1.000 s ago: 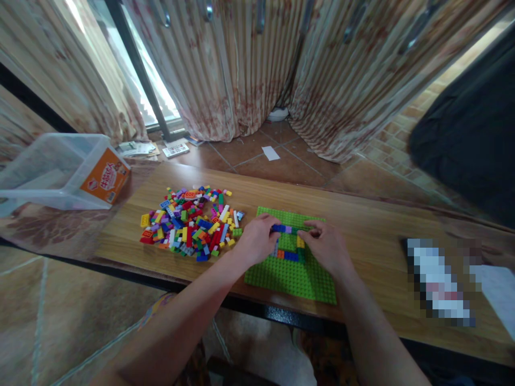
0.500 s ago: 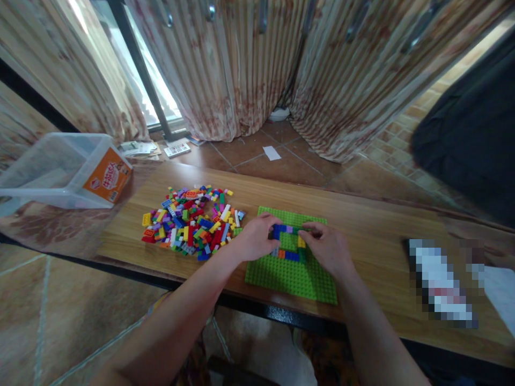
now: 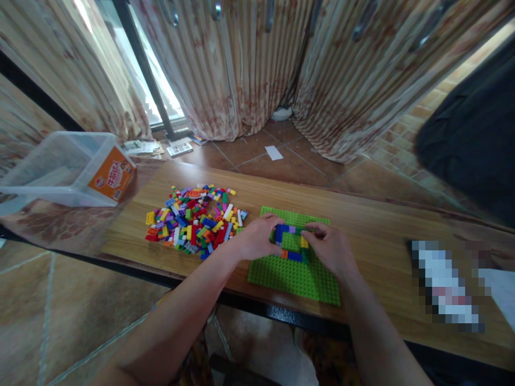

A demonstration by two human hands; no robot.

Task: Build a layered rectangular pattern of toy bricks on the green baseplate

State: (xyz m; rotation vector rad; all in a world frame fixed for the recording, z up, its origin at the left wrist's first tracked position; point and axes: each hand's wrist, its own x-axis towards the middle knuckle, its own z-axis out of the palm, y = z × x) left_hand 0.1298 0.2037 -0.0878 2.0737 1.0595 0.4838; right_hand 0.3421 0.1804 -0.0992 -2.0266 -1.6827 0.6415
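Note:
A green studded baseplate lies on the wooden table. On it stands a square ring of building bricks, mostly blue, with orange, yellow, green and purple pieces around a bare middle. My left hand grips the ring's left side, thumb at the near corner and fingers at the far one. At the right side, my right hand has its thumb and fingers closed on the far right corner, by the green and yellow bricks. The fingers hide part of those bricks.
A pile of loose mixed bricks spreads left of the baseplate. A clear plastic box with an orange label stands at the far left. A blurred-out flat object lies on the table at right. Curtains hang beyond.
The view has shifted a little, so everything sits slightly further right. Both hands keep their places at the brick ring, with hardly any movement of the fingers.

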